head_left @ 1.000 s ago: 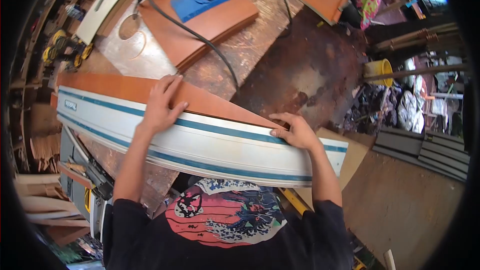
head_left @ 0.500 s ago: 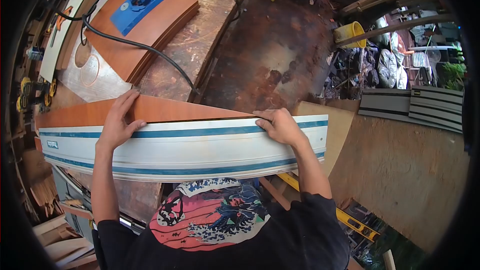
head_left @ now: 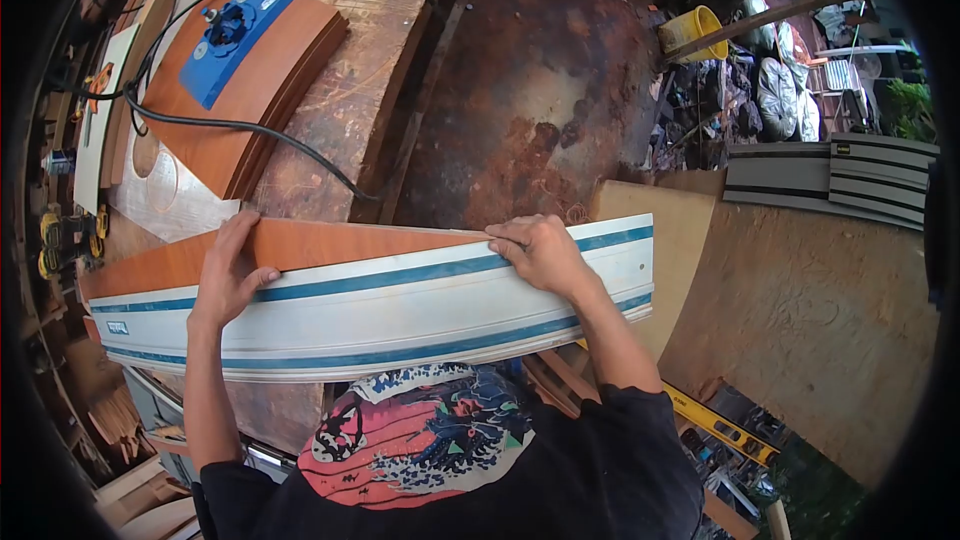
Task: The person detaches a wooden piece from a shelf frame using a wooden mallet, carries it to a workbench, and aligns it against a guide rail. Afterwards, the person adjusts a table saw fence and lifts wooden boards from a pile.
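A long white guide rail with teal stripes (head_left: 420, 315) lies across in front of my body, covering the near part of a brown wood-faced board (head_left: 340, 242). The board's visible part tapers to a point on the right. My left hand (head_left: 228, 275) hooks its fingers over the board's far edge, its thumb resting at the rail's upper edge. At the tapered end, my right hand (head_left: 540, 252) has bent fingers on the board's tip and the rail's edge, thumb on the rail. The undersides of both pieces are hidden.
Ahead on the left, a blue jig (head_left: 240, 30) sits on stacked brown boards (head_left: 290, 80), with a black cable (head_left: 260, 127) across them. Yellow drills (head_left: 55, 240) are at far left. A yellow level (head_left: 725, 425) lies low right; a yellow bucket (head_left: 695, 35) stands beyond.
The rail and board have tilted slightly, left end nearer me and right end farther away. My right hand has shifted a little left along the edge. The whole view has also moved slightly.
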The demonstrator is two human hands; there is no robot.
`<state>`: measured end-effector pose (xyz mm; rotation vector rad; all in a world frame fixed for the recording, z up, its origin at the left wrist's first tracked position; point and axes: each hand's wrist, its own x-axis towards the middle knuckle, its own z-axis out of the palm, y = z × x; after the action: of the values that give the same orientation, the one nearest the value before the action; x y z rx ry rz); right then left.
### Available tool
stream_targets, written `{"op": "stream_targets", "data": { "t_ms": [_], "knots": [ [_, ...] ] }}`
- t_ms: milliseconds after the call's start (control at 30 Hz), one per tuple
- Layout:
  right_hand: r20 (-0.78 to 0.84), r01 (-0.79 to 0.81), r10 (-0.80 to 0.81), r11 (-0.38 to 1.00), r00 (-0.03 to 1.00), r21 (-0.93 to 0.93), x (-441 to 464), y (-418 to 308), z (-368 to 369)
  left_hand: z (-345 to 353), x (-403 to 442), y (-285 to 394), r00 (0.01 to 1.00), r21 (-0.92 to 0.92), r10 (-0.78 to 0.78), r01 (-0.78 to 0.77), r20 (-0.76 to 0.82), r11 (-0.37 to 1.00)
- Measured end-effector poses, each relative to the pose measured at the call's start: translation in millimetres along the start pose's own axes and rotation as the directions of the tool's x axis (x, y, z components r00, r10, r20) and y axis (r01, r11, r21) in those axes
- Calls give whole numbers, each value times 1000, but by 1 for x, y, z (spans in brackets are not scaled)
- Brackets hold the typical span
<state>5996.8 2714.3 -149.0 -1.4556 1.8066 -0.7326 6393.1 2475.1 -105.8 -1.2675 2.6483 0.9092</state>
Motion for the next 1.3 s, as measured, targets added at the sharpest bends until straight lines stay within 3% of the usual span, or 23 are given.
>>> {"op": "stream_targets", "data": {
  "t_ms": [100,367,800,1300],
  "knots": [
    [-32,18,-19,1000,999,-22,-5,4,7,1,0,-3,1000,-128,10,-10,-6,992],
    [-66,25,-31,996,997,-85,-2,0,4,-6,6,-7,999,-9,19,-19,48,1000],
    [-9,5,-5,1000,1000,-19,4,5,-1,-9,10,-10,994,140,18,-33,110,990],
    [37,-15,15,1000,999,10,9,-1,-7,-12,14,-4,993,144,52,-68,109,987]
  ]
}}
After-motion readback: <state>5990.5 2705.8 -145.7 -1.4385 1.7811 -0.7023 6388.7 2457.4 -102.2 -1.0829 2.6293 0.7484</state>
